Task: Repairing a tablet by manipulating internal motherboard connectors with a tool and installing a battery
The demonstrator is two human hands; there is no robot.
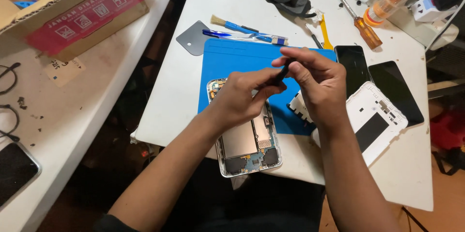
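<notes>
White table (pixel 411 174): blue mat (pixel 232 57), white back cover (pixel 375 120), two dark phones (pixel 373 79), screwdriver (pixel 361 23), brush (pixel 232 24).

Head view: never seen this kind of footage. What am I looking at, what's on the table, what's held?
There is no machine: one camera worn on a person's head looks down at their two bare hands. The left hand and the right hand meet above a blue work mat and together pinch a small dark tool; its kind is too hidden to tell. Under them lies an opened phone with its circuit boards showing. To the right lie a white back cover and two dark glass panels. Farther back are a brush and an orange-handled screwdriver. A cardboard box stands on the left table.
</notes>
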